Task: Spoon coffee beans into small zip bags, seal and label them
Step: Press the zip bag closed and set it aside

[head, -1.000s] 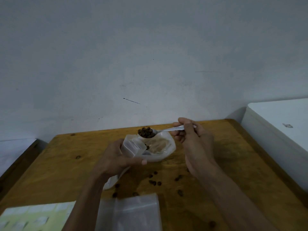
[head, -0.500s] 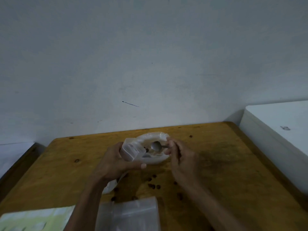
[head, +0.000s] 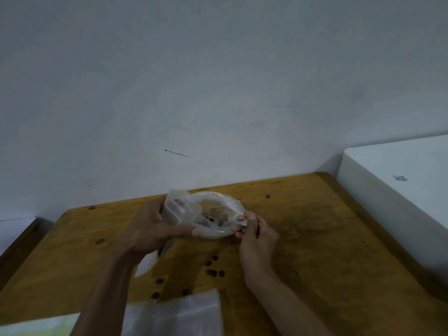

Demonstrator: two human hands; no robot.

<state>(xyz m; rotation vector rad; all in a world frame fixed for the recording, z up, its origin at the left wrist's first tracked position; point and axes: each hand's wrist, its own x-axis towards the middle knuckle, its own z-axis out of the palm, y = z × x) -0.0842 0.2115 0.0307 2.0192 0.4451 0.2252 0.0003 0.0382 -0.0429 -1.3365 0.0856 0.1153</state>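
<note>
The left hand (head: 150, 229) curls its fingers around a small zip bag (head: 180, 209), thumb pressed across its front. The right hand (head: 254, 236) pinches a spoon (head: 218, 222) handle, its bowl dipped into the open plastic bag (head: 218, 209) of coffee beans. Loose beans (head: 213, 272) lie near on the wooden table (head: 315, 238).

Two hands, one small zip bag (head: 180, 209), one large open bag (head: 219, 204), one spoon (head: 218, 221), about seven loose coffee beans (head: 213, 272), one flat bag stack (head: 174, 316), one white box (head: 397, 190) on one table (head: 315, 238)
</note>
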